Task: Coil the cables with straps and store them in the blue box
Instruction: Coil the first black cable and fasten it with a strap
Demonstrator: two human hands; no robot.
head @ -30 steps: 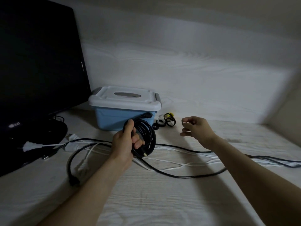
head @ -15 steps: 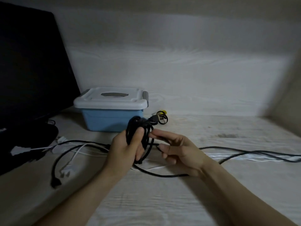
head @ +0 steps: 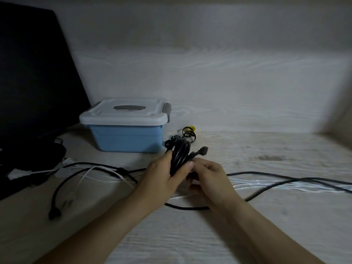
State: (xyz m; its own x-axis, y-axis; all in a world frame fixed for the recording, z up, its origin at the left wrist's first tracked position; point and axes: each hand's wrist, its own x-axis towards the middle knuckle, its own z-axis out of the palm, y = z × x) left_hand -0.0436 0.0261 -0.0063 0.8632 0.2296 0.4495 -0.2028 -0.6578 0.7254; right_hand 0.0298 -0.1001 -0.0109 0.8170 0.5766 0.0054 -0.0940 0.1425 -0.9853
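My left hand (head: 163,178) grips a coiled black cable (head: 180,153), squeezed into a narrow upright bundle above the table. A plug end (head: 202,150) sticks out to the right of the bundle. My right hand (head: 207,178) has its fingers curled against the bundle's lower right side; what they pinch is hidden. The blue box (head: 125,139) with its white lid shut stands behind and to the left. Small black and yellow straps (head: 188,131) lie just right of the box.
A black monitor (head: 32,77) fills the left side, its stand on the table. Loose black cables (head: 285,181) and white cables (head: 266,184) run across the table from left to right. A black plug (head: 54,212) lies at the front left.
The coil has been squeezed from a round loop into a tight bundle. My right hand came in from the open air and closed against the bundle. The view shifted left.
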